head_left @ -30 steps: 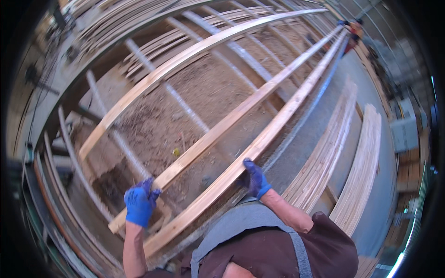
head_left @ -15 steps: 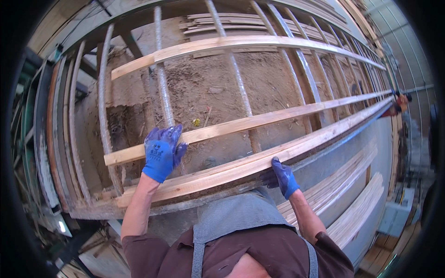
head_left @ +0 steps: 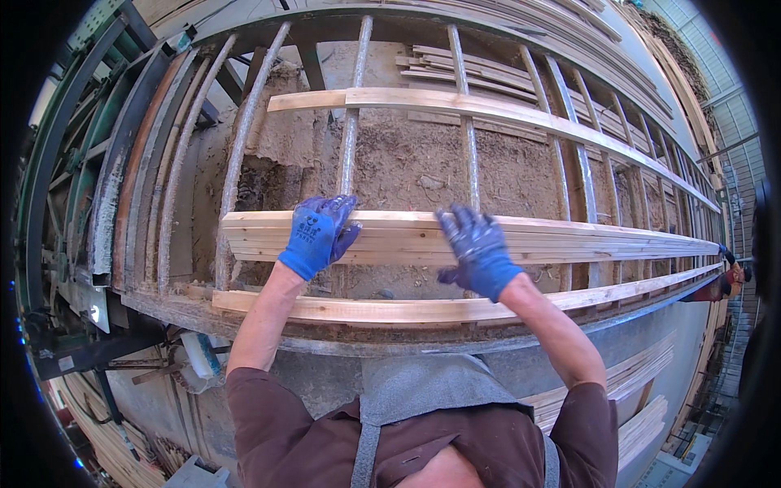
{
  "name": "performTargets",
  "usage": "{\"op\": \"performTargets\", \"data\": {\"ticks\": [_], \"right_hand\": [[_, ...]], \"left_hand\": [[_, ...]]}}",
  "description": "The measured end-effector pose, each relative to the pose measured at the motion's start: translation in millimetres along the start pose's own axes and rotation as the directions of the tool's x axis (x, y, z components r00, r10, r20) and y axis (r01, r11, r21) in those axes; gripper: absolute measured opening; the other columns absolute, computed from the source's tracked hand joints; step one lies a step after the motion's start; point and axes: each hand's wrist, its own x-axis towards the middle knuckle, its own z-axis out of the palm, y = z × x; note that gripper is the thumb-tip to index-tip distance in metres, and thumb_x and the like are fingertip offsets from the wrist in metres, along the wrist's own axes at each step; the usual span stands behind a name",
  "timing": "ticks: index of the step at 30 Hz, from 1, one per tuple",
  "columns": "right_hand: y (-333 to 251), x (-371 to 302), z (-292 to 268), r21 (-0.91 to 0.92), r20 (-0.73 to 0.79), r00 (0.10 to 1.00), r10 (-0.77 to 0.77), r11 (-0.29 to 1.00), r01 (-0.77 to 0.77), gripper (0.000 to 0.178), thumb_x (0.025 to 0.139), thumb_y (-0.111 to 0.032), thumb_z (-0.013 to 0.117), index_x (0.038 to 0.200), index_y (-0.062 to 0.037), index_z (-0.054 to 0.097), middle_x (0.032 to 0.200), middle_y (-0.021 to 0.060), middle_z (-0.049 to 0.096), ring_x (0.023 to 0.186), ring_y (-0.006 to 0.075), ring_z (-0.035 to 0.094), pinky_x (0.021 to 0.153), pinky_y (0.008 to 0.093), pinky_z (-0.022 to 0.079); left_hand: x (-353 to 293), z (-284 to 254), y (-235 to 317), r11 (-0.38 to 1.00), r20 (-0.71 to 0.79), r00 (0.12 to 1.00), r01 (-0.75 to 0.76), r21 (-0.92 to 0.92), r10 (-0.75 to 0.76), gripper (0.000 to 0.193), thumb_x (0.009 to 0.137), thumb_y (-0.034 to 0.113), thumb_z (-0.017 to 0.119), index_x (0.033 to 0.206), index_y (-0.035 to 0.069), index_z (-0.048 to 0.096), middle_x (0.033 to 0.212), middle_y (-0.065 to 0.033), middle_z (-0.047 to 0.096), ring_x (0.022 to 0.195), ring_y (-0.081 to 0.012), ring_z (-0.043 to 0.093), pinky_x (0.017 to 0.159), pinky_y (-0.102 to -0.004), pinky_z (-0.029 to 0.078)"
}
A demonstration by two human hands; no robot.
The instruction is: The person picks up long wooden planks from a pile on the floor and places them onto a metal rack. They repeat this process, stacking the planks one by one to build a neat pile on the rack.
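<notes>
In blue and purple work gloves, both my hands are at a set of long pale wooden boards [head_left: 390, 237], which lie close together across the metal rollers. My left hand [head_left: 317, 236] is near their left end, fingers curled over the far edge and thumb to the right. My right hand [head_left: 482, 250] lies further right along the same boards, its fingers spread over the far edge, the fingertips slightly blurred. Closer to me, a pale timber [head_left: 366, 309] runs along the frame's near side. Beyond my hands, another single board [head_left: 455, 103] rests across the rollers.
The rollers [head_left: 350, 146] sit in a long metal frame [head_left: 342, 347] above a floor strewn with sawdust [head_left: 399, 163]. Stacked boards [head_left: 480, 71] lie on its far side, more [head_left: 626, 366] at the near right. Another person [head_left: 732, 272] stands at the far right end. Green machinery [head_left: 69, 195] is at left.
My right hand has come off the near timber and moved up and left onto the middle boards. These now form a wider band at my left hand. My view has shifted left.
</notes>
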Motion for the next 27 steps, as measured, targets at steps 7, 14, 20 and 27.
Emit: {"op": "performTargets", "data": {"ticks": [7,14,20,27], "right_hand": [[32.3,28.6,66.8,-0.007,0.07,0.998,-0.004,1.0,0.004,0.098,0.065,-0.042,0.087,0.151,-0.0194,0.045,0.148,0.0183,0.047,0.134,0.0376,0.049,0.106,0.0553,0.042],[55.3,64.0,80.1,-0.043,0.005,0.997,0.071,0.997,-0.071,0.109,0.056,-0.043,0.091,0.149,-0.0128,0.044,0.146,0.0177,0.05,0.131,0.0363,0.053,0.098,0.0538,0.047],[55.8,97.4,62.7,-0.185,0.011,0.992,0.128,0.975,-0.124,0.108,0.064,-0.039,0.089,0.154,-0.0073,0.038,0.152,0.0214,0.045,0.139,0.0384,0.044,0.108,0.0532,0.041],[-72.5,-9.1,3.5,0.347,0.066,0.963,-0.262,0.91,0.224,0.075,0.073,-0.03,0.086,0.14,-0.0122,0.057,0.129,0.0175,0.065,0.114,0.0397,0.064,0.096,0.0512,0.053]], "left_hand": [[-13.7,7.3,-4.5,0.995,0.023,1.0,-0.011,0.096,0.009,0.064,0.085,0.043,0.073,0.134,0.006,0.061,0.137,-0.02,0.059,0.125,-0.0387,0.055,0.11,-0.0532,0.039],[-10.1,3.5,-3.3,0.994,-0.049,0.999,-0.005,0.107,0.011,0.063,0.085,0.045,0.073,0.133,0.006,0.061,0.136,-0.0174,0.059,0.125,-0.0348,0.056,0.11,-0.0516,0.04],[-7.3,14.9,-11.0,0.983,-0.092,0.991,-0.078,0.169,0.095,0.06,0.088,0.048,0.069,0.13,0.007,0.062,0.13,-0.015,0.062,0.119,-0.032,0.057,0.106,-0.0494,0.043],[14.3,17.8,-20.6,0.981,-0.109,0.976,-0.182,0.074,0.189,0.047,0.087,0.045,0.067,0.115,0.007,0.065,0.114,-0.0128,0.066,0.105,-0.0296,0.063,0.095,-0.0483,0.048]]}}
